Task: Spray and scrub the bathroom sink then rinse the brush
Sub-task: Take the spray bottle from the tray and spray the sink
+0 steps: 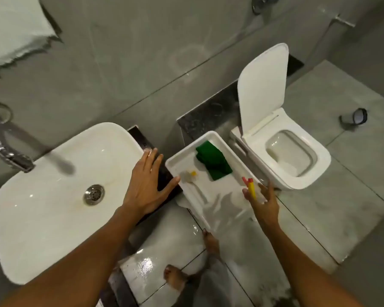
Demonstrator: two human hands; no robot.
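The white sink (53, 218) fills the left, with a chrome drain (93, 194) and a chrome tap (7, 151) over its far left rim. To its right a white tray (172, 161) holds a folded green cloth (213, 160), a white brush (190, 175) with a yellow spot, and a spray bottle (251, 188) with a yellow neck and red nozzle. My left hand (145, 185) hovers flat with fingers spread over the sink's right edge and the dark counter. My right hand (263, 201) is at the spray bottle, fingers apart around its neck, not clearly gripping.
A white toilet (297, 173) with its lid up stands right of the tray. A pale towel (13, 34) hangs at the top left. The tiled floor (319, 218) is wet and shiny, with my bare feet (175, 278) below. A small dark object (356, 117) lies far right.
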